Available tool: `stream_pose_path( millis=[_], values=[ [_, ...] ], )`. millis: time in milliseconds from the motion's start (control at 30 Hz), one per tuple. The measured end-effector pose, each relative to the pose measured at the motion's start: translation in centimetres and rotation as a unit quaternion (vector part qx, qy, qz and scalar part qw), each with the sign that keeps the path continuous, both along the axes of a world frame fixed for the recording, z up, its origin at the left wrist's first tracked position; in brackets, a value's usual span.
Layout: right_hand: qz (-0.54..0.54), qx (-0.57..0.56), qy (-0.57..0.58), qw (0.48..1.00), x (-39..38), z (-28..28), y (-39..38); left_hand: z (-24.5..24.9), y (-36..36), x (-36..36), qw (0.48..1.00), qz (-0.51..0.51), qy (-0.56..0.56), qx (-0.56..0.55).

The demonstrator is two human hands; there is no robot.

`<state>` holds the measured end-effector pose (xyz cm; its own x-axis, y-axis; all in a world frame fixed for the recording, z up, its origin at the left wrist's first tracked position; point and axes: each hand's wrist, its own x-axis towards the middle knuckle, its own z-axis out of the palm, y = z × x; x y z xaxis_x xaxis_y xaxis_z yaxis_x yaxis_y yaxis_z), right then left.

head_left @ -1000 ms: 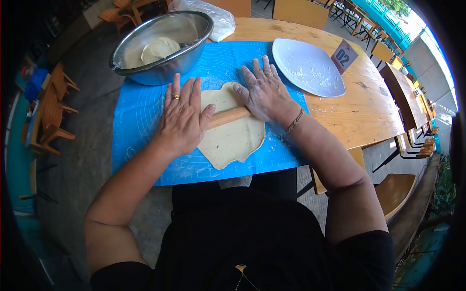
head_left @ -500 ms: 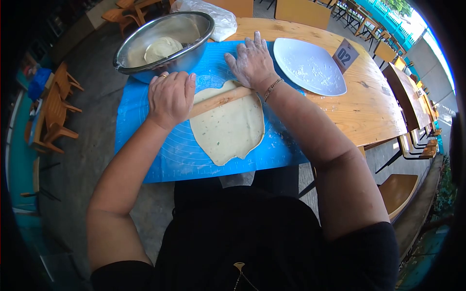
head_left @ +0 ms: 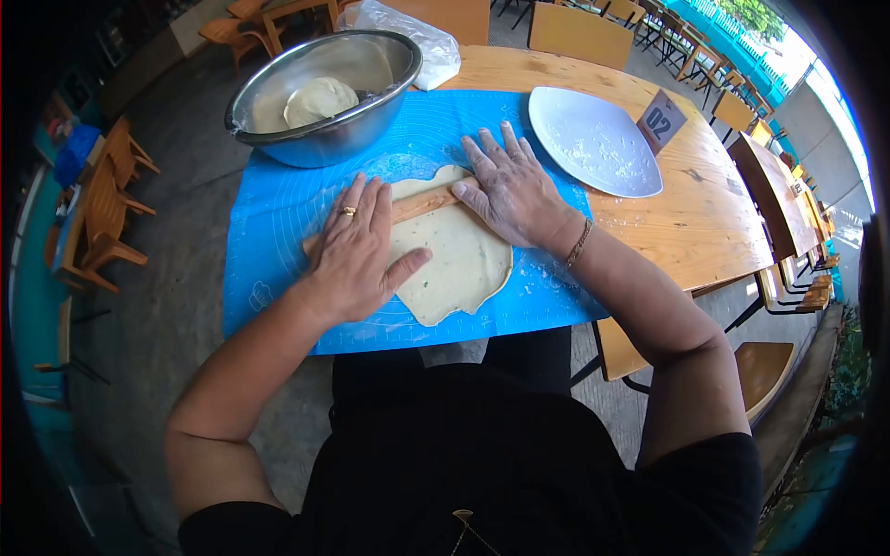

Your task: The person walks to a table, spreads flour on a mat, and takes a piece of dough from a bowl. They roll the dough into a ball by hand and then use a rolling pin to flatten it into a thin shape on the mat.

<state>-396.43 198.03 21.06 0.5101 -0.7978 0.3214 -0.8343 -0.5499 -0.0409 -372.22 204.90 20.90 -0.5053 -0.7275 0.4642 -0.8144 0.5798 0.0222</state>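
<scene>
Fingers (head_left: 510, 144) apart, left hand (head_left: 357, 255) and right hand (head_left: 513, 195) lie over a brown wooden rolling pin (head_left: 422, 206) on flat cream dough (head_left: 454, 264); silver metal bowl (head_left: 338, 148) at eleven o'clock.

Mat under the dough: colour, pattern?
Blue mat with thin, pale curved lines; shows best in the head view.
</scene>
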Motion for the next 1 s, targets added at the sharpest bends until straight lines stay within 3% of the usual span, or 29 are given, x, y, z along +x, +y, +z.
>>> stream_pose_path(
  millis=[67,133,200,367,500,633,833,900,967,1000],
  values=[
    [-0.012,-0.021,0.008,1.0,0.2,-0.5,-0.3,-0.1,0.6,0.0,0.993,0.023,-0.066,0.093],
    [-0.023,-0.046,0.014,0.999,0.6,-0.7,-0.7,-0.3,0.2,-0.2,0.992,0.044,-0.057,0.101],
    [-0.05,0.012,0.07,0.996,1.2,0.2,-2.2,0.1,-0.6,-0.4,0.992,0.064,-0.051,0.1],
    [-0.069,0.063,0.088,0.992,3.5,1.1,-5.3,1.6,-2.0,-0.5,0.975,0.132,-0.013,0.176],
    [-0.087,0.066,0.08,0.991,5.1,0.9,-7.3,0.4,-4.2,0.6,0.987,0.138,0.006,0.08],
    [-0.114,0.085,0.101,0.985,6.0,1.3,-8.6,0.5,-5.0,0.8,0.987,0.154,0.016,0.05],
    [-0.151,0.068,0.011,0.986,5.6,0.7,-12.1,1.4,-5.6,1.6,0.99,0.136,-0.005,0.037],
    [-0.051,0.222,-0.064,0.972,3.7,3.6,-11.6,2.2,-5.1,2.5,0.997,0.064,0.03,0.015],
    [0.075,0.154,-0.075,0.982,1.9,5.6,-7.9,3.3,-4.0,3.2,0.997,0.062,0.013,0.039],
    [0.083,0.184,-0.042,0.978,1.5,5.5,-7.5,3.5,-3.6,3.3,0.996,0.06,-0.006,0.064]
  ],
)
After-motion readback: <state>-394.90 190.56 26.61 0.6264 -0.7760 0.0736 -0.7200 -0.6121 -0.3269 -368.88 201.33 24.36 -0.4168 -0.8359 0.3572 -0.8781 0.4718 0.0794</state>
